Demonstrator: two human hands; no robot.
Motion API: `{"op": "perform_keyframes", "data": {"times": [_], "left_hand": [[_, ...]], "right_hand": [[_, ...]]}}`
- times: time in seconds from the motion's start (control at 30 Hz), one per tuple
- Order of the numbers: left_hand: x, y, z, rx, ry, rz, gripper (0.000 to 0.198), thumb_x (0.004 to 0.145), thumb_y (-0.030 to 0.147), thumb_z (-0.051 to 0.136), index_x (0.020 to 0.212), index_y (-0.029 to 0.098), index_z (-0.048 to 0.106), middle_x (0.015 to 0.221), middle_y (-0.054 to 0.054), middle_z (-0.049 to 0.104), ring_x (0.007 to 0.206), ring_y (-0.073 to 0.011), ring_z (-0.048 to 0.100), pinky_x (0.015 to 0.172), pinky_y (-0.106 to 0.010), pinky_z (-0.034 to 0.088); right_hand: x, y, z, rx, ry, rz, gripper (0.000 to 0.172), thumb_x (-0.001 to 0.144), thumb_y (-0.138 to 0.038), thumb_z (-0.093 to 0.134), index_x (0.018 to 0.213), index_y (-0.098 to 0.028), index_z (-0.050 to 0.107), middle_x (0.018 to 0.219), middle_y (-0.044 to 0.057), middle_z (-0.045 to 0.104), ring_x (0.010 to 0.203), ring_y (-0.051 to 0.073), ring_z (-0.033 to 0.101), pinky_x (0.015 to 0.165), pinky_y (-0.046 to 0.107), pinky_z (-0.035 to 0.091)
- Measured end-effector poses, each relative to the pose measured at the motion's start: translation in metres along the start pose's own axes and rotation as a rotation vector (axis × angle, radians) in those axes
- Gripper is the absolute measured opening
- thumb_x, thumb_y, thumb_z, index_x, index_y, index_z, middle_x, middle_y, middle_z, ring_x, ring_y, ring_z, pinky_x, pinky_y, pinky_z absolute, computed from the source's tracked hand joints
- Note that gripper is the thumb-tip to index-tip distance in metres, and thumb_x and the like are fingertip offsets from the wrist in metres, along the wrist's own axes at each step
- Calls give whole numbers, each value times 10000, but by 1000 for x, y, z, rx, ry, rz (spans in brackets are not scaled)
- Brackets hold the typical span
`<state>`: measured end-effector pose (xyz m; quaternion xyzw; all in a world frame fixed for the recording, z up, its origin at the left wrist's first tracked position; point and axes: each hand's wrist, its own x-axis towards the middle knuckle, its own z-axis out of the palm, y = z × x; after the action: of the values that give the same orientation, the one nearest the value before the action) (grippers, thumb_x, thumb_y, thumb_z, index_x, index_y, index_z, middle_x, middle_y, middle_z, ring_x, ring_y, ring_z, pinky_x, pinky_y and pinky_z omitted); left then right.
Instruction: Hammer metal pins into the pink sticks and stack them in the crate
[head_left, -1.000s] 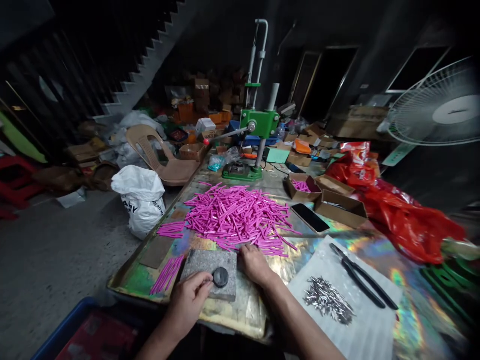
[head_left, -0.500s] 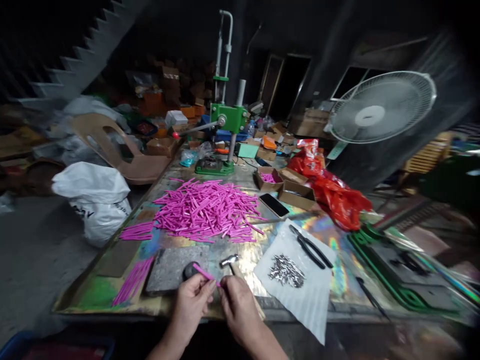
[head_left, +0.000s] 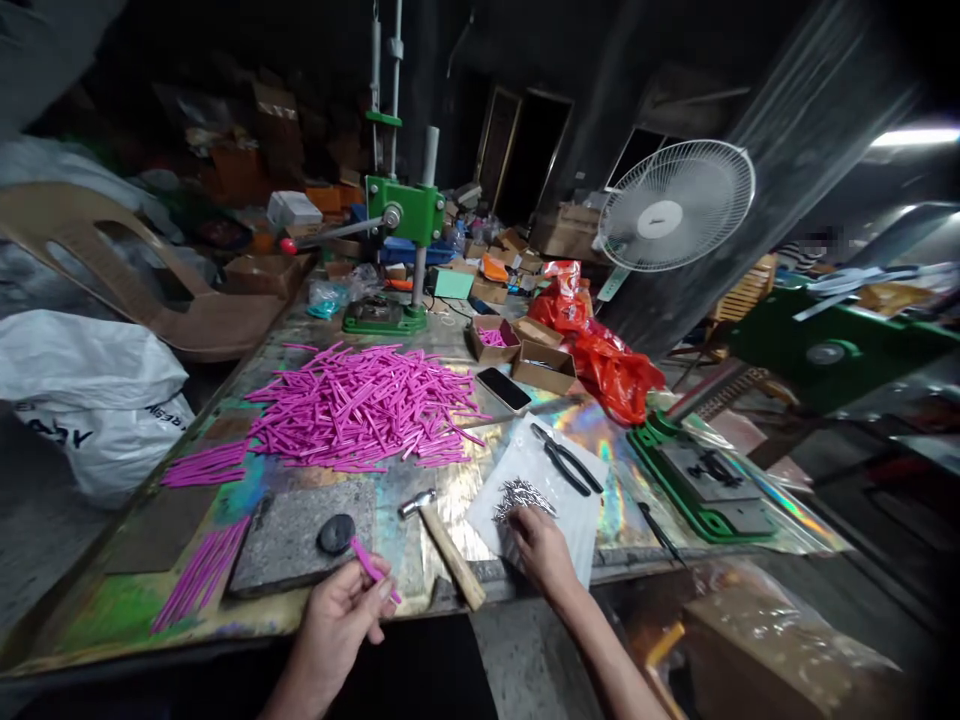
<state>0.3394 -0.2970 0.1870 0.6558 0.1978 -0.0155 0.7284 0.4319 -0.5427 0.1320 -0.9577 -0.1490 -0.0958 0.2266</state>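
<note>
"Where is the pink stick (head_left: 364,557)?"

"In the left hand (head_left: 337,612), pinched between thumb and fingers, close to the front edge of the table (head_left: 409,570). Its far end points at the black disc (head_left: 336,534); whether they touch, I can't tell."

"And what does the disc sit on?"

"The stone block (head_left: 262,555), near its right side. The block's front edge runs close to the table's own. Beyond it, a narrow strip of table top parts it from the big pink heap (head_left: 360,405)."

"What about the right hand (head_left: 538,540)?"

"It is at the pile of metal pins (head_left: 521,492) on the white sheet (head_left: 486,520), fingers bent downward. Their tips are hidden, so I can't tell whether they pinch a pin."

"How much room lies between the hands?"

"A stretch of table top, with the hammer (head_left: 450,555) slanting across it, its handle end at the front edge."

"And beyond the right hand?"

"The pliers (head_left: 564,462) lie on the sheet, by its right edge. Then more table surface, with the green machine base (head_left: 694,510) well apart, farther right."
</note>
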Motion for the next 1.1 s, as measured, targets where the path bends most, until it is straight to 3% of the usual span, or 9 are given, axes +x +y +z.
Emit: {"op": "perform_keyframes", "data": {"times": [0.33,0.5,0.63,0.9,1.1], "left_hand": [[1,-4,0,60,-63,-2,327,556,455,637,663,151,581,465,26,572,358,-86,471,345,-184,388],[1,-8,1,52,-55,-26,335,498,429,677,656,154,568,444,34,569,339,-86,458,325,-184,381],[1,-11,1,70,-76,-10,306,555,421,651,680,150,581,474,31,577,341,-83,462,359,-195,392],[0,-3,7,-9,-100,-5,286,593,411,634,687,145,582,515,31,579,383,-86,484,425,-207,404],[-5,8,14,-240,-137,-41,266,614,372,657,698,137,565,570,15,586,453,-87,521,463,-201,425]], "right_hand": [[12,2,11,-113,-117,-37,177,765,-152,417,659,-159,559,680,67,539,679,182,467,635,284,320],[10,4,7,-25,-114,-4,180,767,-179,384,631,-165,501,634,63,516,637,180,461,610,287,329],[4,0,-2,125,-102,49,177,782,-236,343,642,-187,440,607,38,495,601,170,464,578,277,358],[-10,-33,-21,468,-106,101,198,820,-321,322,652,-219,344,573,-41,381,530,119,397,498,219,360],[-25,-78,-26,775,-283,99,223,833,-362,363,672,-208,361,603,-44,350,554,108,348,515,217,327]]}}
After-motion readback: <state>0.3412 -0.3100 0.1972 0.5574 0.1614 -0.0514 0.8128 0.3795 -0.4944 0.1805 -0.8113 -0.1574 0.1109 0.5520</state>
